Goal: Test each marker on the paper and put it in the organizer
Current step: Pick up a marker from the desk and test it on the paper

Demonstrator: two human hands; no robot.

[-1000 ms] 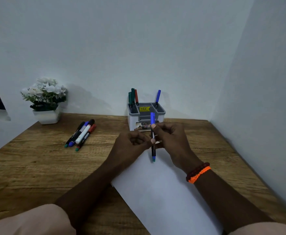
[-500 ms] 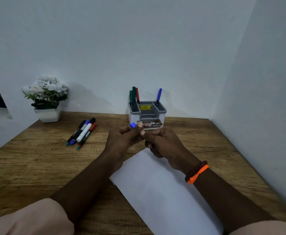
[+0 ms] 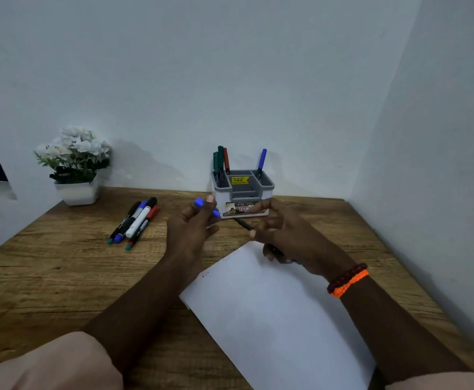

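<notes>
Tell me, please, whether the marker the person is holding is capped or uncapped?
Uncapped. The left hand holds the blue cap apart from the marker, whose dark bare end sticks out of the right hand.

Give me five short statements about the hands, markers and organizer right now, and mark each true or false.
1. The left hand holds a blue cap. True.
2. The right hand holds an uncapped marker with a dark tip. True.
3. The organizer holds no markers. False: green, red and blue markers stand in it.
4. The loose markers lie on the paper. False: they lie on the table, left of the paper.
5. The flower pot stands at the table's back left. True.
</notes>
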